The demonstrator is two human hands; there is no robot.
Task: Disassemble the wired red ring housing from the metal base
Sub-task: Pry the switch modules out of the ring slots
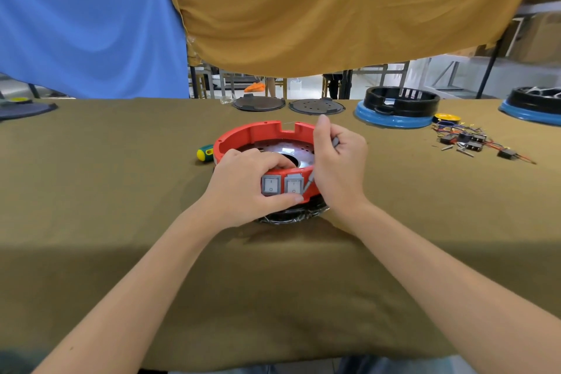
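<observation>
Red plastic is sitting under both of your hands: your left hand (pixel 243 188) is gripping the near wall of the red ring housing (pixel 243 138), fingers curled over its rim into the opening and thumb pressing along its lower edge, just below the two grey rocker switches (pixel 282 185). Your right hand (pixel 338 161) is curling tightly around a thin grey tool (pixel 308 184) (its tip is touching the housing just beside the right-hand switch, though what kind of tool it is cannot be told). The housing is resting on the metal base (pixel 290 150), whose shiny perforated plate is showing inside the ring, with a dark part visible beneath the near edge. All of this is sitting in the middle of the olive-covered surface (pixel 273 282). A screwdriver with a green and yellow handle (pixel 205 153) is lying just left of the housing. Farther back, two dark round plates (pixel 258 102) are lying side by side, and two black rings on blue bases (pixel 397 106) are standing to the right, near a tangle of loose wires and switches (pixel 473 141).
</observation>
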